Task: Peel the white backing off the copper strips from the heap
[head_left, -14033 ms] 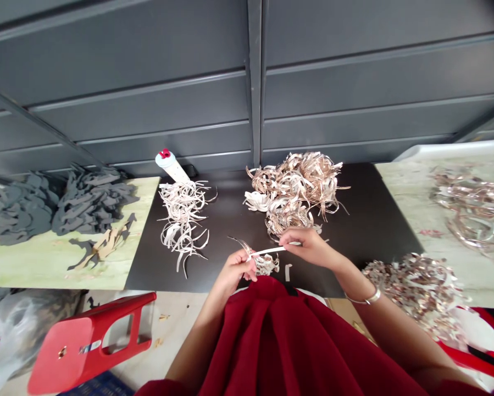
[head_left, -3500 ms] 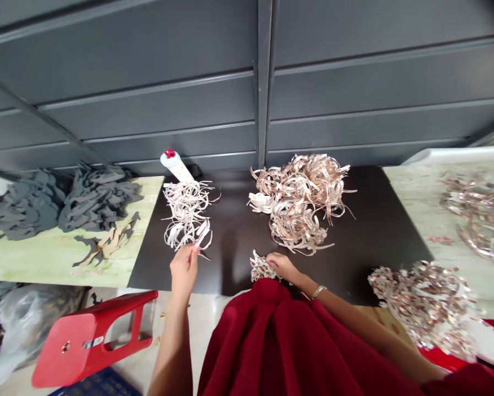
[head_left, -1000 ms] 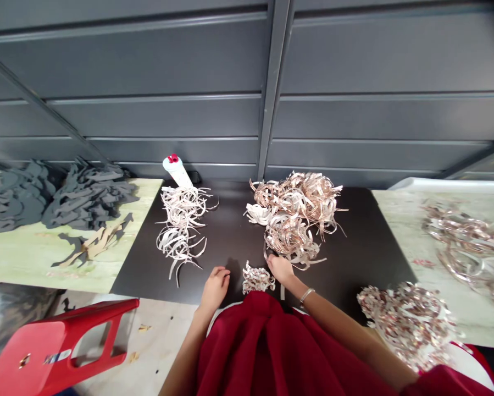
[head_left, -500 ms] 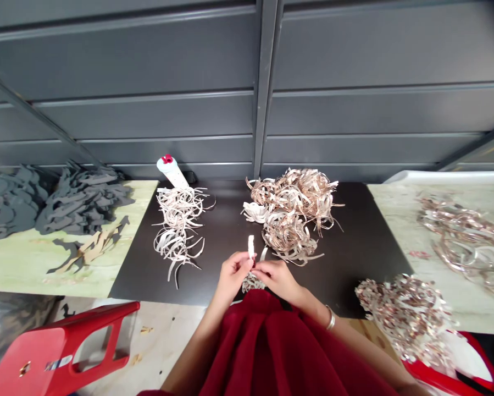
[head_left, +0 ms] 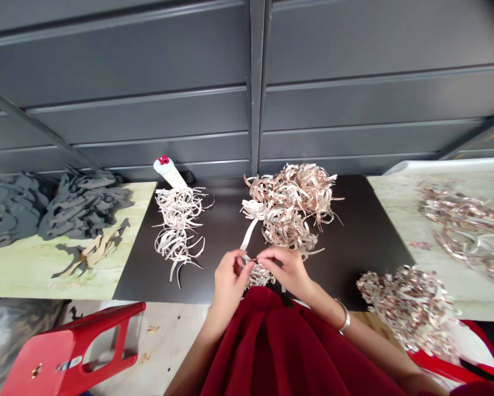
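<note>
One pale strip (head_left: pixel 247 235) gripped by closed fingers (head_left: pixel 265 254) of left hand (head_left: pixel 230 283) and right hand (head_left: pixel 287 270); one curled heap (head_left: pixel 260 278) beneath, at near edge of table (head_left: pixel 354 242).

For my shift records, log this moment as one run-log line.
Left hand | right hand | both pinching pale strip | over curled cluster

Small craft w/shop or piecework spot, going by the black work table (head_left: pixel 362 236) w/ heaps of shiny cut strips (head_left: pixel 290 206), stacks of grey cut-out shapes (head_left: pixel 82 206) on a pale board (head_left: pixel 20 275), a red plastic stool (head_left: pixel 44 352) & grey ribbed metal wall panels (head_left: pixel 148 66) behind.
</note>
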A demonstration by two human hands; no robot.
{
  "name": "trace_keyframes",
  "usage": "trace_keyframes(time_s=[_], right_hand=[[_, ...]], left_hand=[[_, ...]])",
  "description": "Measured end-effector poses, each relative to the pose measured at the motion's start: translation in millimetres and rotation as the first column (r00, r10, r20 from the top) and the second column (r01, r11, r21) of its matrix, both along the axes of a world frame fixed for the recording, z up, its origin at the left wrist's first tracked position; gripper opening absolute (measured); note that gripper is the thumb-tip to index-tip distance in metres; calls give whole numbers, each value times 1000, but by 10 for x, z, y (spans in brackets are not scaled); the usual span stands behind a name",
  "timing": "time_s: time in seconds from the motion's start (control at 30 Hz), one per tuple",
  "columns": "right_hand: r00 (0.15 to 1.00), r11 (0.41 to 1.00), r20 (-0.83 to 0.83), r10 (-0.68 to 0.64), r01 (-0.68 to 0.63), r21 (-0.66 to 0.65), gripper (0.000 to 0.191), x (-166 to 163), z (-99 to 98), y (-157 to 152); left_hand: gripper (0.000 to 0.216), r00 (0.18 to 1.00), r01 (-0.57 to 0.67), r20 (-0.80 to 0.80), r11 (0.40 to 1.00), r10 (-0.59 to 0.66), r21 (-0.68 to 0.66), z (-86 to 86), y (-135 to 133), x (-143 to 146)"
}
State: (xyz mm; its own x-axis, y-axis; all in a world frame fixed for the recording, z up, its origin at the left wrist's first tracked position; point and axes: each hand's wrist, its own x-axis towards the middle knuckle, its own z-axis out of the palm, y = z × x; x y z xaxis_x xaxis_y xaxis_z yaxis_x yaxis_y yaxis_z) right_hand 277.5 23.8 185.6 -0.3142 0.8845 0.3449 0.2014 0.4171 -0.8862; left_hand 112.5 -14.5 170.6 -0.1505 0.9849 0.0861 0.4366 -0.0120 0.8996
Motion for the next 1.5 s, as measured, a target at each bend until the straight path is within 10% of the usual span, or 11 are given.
trace_keyframes(time_s=[0.1,0.2,0.33,0.67,1.13,1.5], right_hand=[[997,969,45,67,-75,235,15,34,20,0],[976,916,58,210,-218,337,19,37,35,2],[982,927,17,188,-184,327,16,-2,38,-25],[995,980,99,-24,4,200,14,1,108,-158],[794,926,607,-17,-217,310,28,-24,282,-102],[927,984,373,-37,-31,174,24,-67,128,-92]], left_hand=[[34,902,30,425,971,76,-237,-13,-34,32],[49,594,362,799,855,95,-371,22,-87,85],[45,407,406,896,843,179,-353,108,-119,155],[48,973,129,202,990,-115,-56,315,-52,40],[25,946,256,-236,959,-223,120,446,-144,68],[32,984,138,-111,990,-138,0,421,-158,96]])
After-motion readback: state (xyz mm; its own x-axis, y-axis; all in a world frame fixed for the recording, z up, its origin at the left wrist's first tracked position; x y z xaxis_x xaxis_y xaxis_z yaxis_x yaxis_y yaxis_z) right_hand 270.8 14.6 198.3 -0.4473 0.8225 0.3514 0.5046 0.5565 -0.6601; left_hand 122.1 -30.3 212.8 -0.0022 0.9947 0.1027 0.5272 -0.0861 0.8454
